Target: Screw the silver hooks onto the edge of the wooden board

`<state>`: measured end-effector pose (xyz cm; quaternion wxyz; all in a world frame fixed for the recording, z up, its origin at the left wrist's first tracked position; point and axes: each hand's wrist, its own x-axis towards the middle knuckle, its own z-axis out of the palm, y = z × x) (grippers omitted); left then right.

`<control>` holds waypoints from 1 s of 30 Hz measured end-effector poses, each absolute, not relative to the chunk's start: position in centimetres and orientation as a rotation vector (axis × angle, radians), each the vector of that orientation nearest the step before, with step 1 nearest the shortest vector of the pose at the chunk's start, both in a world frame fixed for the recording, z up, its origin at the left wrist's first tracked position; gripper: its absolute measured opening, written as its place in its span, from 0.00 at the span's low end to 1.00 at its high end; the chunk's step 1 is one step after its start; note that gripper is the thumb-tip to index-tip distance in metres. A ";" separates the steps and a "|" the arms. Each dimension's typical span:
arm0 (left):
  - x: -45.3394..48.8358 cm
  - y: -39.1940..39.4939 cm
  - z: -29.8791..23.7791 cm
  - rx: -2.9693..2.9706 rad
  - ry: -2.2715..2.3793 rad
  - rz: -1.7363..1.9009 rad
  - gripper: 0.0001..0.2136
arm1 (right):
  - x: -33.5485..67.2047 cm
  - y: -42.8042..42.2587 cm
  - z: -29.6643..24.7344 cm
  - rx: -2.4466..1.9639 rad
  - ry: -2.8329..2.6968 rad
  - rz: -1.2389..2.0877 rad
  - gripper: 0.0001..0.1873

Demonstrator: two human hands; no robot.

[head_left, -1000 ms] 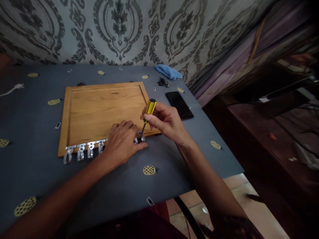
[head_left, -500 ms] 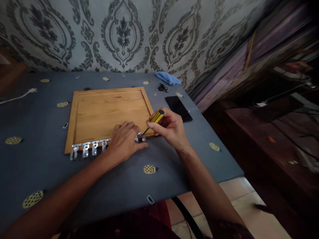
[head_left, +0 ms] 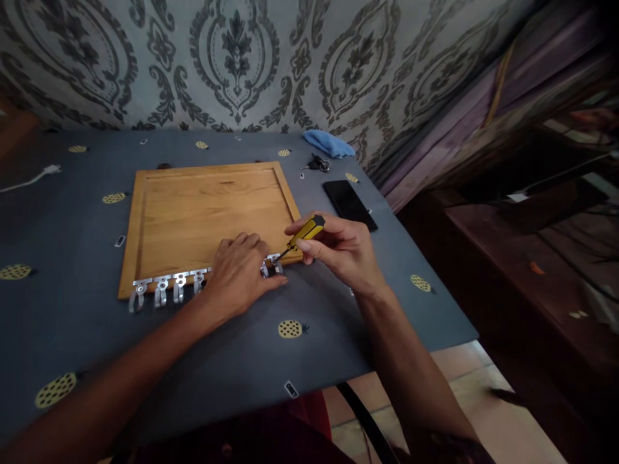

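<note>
A wooden board [head_left: 203,212] lies flat on the blue-grey table [head_left: 77,335]. Along its near edge runs a metal hook rail [head_left: 167,287] with several hooks. My left hand [head_left: 236,274] rests palm down on the rail's right part, fingers together, pressing it to the board. My right hand [head_left: 341,248] is closed round a yellow-and-black screwdriver [head_left: 304,232]. The screwdriver leans low to the left, and its tip meets the rail's right end [head_left: 273,261] beside my left fingertips.
A black phone [head_left: 349,203] lies right of the board. A blue cloth [head_left: 329,142] and a bunch of keys [head_left: 316,164] sit by the patterned wall. A white cable [head_left: 33,177] lies far left. The table's right edge drops to dark wooden furniture [head_left: 522,258].
The screwdriver has tipped from nearly upright to a low slant, with my right hand shifted right and down. My left hand has stayed on the rail. The view has shifted slightly.
</note>
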<state>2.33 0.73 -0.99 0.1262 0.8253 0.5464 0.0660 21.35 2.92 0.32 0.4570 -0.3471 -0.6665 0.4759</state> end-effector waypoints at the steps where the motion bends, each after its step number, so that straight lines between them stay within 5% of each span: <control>1: 2.3 0.7 -1.0 2.402 1.593 0.197 0.20 | 21.1 2.9 0.2 -0.858 -1.628 1.163 0.16; 14: 2.4 0.7 -0.7 2.390 1.585 0.153 0.20 | 21.6 2.7 0.6 -0.796 -1.691 1.251 0.16; 30: 2.3 0.6 -1.3 2.438 1.584 0.202 0.21 | 20.2 2.5 -0.3 -0.929 -1.633 0.963 0.17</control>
